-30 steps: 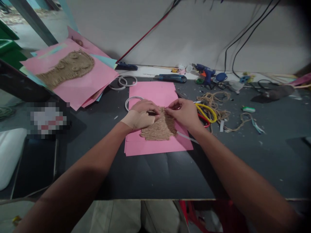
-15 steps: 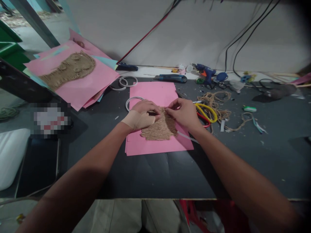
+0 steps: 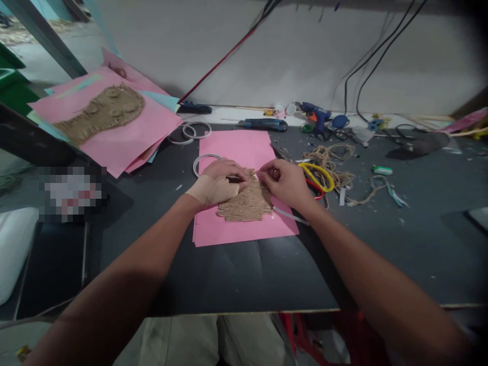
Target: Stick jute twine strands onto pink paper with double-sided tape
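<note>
A patch of glued jute twine (image 3: 246,204) lies on a pink paper sheet (image 3: 244,229) in the middle of the dark table (image 3: 236,279). My left hand (image 3: 221,180), wrapped with a beige bandage at the wrist, presses its curled fingers on the patch's upper left edge. My right hand (image 3: 285,180) pinches the twine at the patch's upper right edge, fingers closed. The two hands nearly meet over the top of the patch. A white strip (image 3: 292,216) runs out from under my right wrist.
Scissors with yellow and red handles (image 3: 318,178) and loose twine (image 3: 335,157) lie right of my right hand. White rings (image 3: 192,131) sit behind the sheet. Stacked pink sheets with a jute shape (image 3: 102,112) rest at far left. A glue gun (image 3: 316,114), cutter (image 3: 263,124) and cables line the wall.
Both hands stay on the top edge of the jute patch with only slight finger shifts. The view has drifted a little, moving everything slightly left.
</note>
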`<control>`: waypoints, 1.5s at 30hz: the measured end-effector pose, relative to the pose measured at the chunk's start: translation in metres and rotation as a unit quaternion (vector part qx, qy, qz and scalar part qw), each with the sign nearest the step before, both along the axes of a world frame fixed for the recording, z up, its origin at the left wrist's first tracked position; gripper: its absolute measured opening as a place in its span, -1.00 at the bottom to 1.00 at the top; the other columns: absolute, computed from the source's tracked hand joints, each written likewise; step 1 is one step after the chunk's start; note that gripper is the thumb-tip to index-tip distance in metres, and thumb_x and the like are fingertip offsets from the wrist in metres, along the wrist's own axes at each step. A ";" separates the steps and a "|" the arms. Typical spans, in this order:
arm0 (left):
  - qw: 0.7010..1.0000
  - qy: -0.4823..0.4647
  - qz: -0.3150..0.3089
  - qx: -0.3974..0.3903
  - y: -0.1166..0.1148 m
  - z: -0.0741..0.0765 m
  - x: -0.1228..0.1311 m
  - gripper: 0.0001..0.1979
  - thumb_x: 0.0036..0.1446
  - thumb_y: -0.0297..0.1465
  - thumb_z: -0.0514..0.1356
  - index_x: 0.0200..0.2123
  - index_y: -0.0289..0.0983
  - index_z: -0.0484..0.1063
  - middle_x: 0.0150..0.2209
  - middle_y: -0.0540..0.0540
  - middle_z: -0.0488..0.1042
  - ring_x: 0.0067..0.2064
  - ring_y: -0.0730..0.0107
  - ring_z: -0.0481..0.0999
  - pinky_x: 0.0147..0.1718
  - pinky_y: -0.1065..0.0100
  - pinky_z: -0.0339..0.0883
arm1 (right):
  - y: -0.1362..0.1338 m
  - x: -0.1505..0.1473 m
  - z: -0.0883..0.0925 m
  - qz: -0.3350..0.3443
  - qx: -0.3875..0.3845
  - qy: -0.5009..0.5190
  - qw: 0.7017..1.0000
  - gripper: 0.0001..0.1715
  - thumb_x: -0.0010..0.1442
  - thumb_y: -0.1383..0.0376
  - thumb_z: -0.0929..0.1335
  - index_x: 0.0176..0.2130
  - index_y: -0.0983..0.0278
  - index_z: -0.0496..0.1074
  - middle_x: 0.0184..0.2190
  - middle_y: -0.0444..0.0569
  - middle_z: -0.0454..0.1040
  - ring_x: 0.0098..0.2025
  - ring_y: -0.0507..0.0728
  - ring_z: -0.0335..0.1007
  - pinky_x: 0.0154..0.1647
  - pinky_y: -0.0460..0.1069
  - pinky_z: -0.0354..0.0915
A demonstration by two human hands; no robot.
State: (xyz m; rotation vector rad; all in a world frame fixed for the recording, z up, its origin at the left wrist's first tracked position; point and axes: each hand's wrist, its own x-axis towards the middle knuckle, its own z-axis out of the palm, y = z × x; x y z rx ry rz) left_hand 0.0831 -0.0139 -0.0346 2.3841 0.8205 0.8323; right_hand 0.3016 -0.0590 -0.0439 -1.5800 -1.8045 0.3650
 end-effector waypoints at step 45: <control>0.990 0.043 0.037 0.129 0.008 -0.001 -0.024 -0.91 0.21 -0.47 0.29 -0.31 -0.23 0.63 -0.21 -0.09 0.65 -0.12 0.26 0.59 -0.09 0.21 0.46 | -0.009 0.011 0.006 -0.027 -0.063 0.203 0.977 -0.53 0.07 0.17 0.49 -0.07 0.25 0.37 -0.09 0.08 0.51 -0.34 0.11 0.49 -0.26 0.10 0.45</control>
